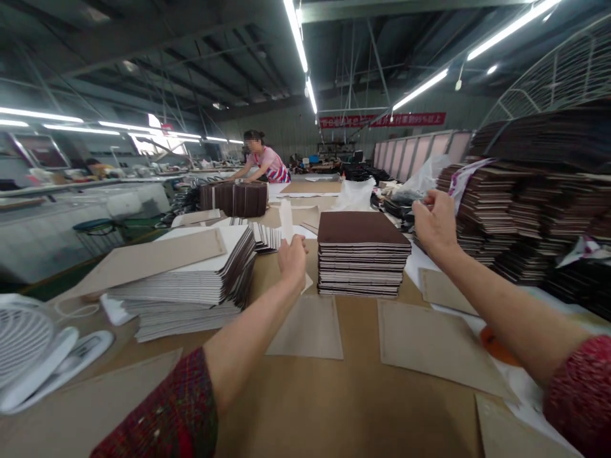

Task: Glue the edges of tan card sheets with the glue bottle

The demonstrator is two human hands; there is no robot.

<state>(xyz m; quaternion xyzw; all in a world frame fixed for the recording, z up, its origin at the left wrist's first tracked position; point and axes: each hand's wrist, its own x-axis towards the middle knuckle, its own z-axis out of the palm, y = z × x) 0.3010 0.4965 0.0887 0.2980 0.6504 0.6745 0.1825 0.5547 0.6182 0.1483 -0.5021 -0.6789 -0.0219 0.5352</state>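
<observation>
My left hand [293, 257] is closed on a narrow whitish strip [286, 221] that stands up from its fingers, left of a neat stack of dark brown panels [363, 254]. Raised to the right of that stack is my right hand [435, 221], its fingers pinched together; whatever they hold, if anything, is too small to name. Several flat beige panels [434, 340] lie on the brown table surface [353, 407]. On the left sits a big pile of white-sided panels [191, 280] with a long beige piece [157, 257] across its top.
A white fan [28, 350] stands at the left edge. Tall piles of brown panels [515, 210] rise at the right. Clear plastic [356, 193] lies behind the central stack. Across the table, a person [267, 162] leans over a dark bundle [233, 199]. An orange object [496, 346] is under my right forearm.
</observation>
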